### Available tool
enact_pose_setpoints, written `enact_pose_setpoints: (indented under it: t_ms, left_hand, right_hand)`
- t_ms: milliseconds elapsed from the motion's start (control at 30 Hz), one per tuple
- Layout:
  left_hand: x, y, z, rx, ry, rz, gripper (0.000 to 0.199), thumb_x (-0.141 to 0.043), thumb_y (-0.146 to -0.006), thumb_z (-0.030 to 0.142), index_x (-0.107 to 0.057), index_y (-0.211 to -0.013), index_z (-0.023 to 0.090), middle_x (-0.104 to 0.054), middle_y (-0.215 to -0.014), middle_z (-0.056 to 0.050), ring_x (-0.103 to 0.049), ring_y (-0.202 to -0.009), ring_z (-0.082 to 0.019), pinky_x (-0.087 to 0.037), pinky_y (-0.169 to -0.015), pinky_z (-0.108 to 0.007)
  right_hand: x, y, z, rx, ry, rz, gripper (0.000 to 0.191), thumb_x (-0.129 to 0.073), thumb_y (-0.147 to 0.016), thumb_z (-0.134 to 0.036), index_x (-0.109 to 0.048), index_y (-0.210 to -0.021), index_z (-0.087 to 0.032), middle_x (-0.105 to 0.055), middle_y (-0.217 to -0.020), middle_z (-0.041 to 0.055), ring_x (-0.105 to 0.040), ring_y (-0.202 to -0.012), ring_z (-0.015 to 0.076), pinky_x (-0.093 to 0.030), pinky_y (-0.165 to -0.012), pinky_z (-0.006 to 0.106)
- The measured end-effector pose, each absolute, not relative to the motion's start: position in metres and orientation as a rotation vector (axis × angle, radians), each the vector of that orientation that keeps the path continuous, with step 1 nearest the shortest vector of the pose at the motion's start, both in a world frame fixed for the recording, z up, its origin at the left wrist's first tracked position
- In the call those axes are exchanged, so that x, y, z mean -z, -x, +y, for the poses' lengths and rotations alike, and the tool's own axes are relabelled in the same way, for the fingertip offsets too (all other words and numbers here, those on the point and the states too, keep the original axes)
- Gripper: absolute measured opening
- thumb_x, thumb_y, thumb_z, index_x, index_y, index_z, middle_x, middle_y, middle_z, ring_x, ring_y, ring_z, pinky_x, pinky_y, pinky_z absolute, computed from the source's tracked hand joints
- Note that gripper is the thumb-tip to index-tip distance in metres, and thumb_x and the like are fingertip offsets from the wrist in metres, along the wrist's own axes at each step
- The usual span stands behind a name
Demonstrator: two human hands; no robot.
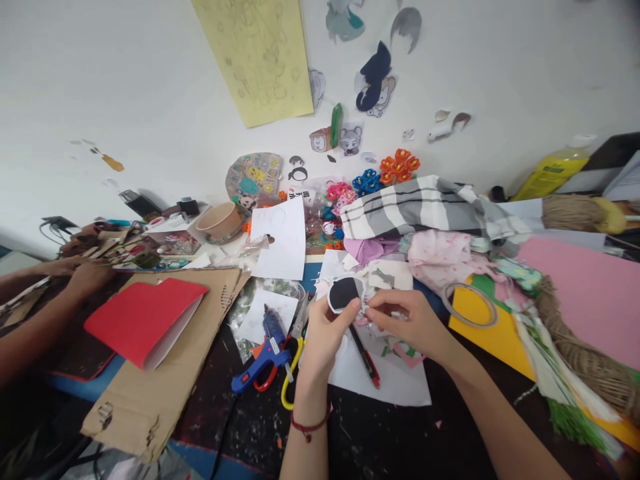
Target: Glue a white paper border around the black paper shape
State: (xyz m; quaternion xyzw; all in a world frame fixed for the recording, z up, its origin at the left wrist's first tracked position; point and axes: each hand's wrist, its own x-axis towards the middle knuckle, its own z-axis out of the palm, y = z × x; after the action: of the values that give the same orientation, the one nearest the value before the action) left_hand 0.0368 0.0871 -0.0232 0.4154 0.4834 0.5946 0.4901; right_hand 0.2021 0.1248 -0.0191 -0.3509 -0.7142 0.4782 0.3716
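My left hand [325, 333] pinches a small rounded piece with a black face and white edge [344, 294], between thumb and fingers. My right hand [407, 323] is just to its right, thumb and fingertips pressed together near the piece's right edge; what they hold is too small to name. Beneath both hands lie white paper [410, 390] and small scraps. A black and red pen [367, 360] rests on the paper. Left of my left hand are a blue glue gun [270, 347] and scissors with yellow handles [291, 387].
Another person's hands [87, 273] work at the far left, beside cardboard [150, 393] and a folded red sheet [145, 317]. Plaid cloth [415, 207] lies behind my hands. At right are a tape ring [470, 322], yellow paper [493, 347] and twine [585, 360].
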Motion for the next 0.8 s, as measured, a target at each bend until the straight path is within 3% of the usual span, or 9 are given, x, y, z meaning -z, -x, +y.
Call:
enact_pose_setpoints:
  t_ms: [500,800]
  left_hand:
    - [0.0225,-0.0360,0.0873,-1.444,-1.054,1.185,0.024,-0.078,-0.079,0.037,-0.075,-0.082,0.013,-0.069,-0.073,-0.002,-0.057,-0.066,-0.013,-0.049,-0.069,-0.026]
    - [0.0208,-0.0349,0.0850,-1.401,-1.080,1.109,0.025,-0.080,-0.076,0.031,-0.075,-0.094,0.014,-0.075,-0.093,-0.007,-0.065,-0.087,-0.021,-0.051,-0.082,-0.031]
  right_hand:
    - [0.0204,-0.2028,0.1248,-1.235,0.900,-1.835,0.015,-0.063,-0.088,-0.025,-0.070,-0.077,-0.019,-0.067,-0.074,0.0015,-0.058,-0.063,0.0137,-0.046,-0.059,0.026]
    - [0.0190,-0.2028,0.1241,-1.209,0.891,-1.825,0.015,-0.064,-0.088,-0.027,-0.072,-0.078,-0.019,-0.068,-0.074,0.0018,-0.058,-0.063,0.0138,-0.046,-0.059,0.027]
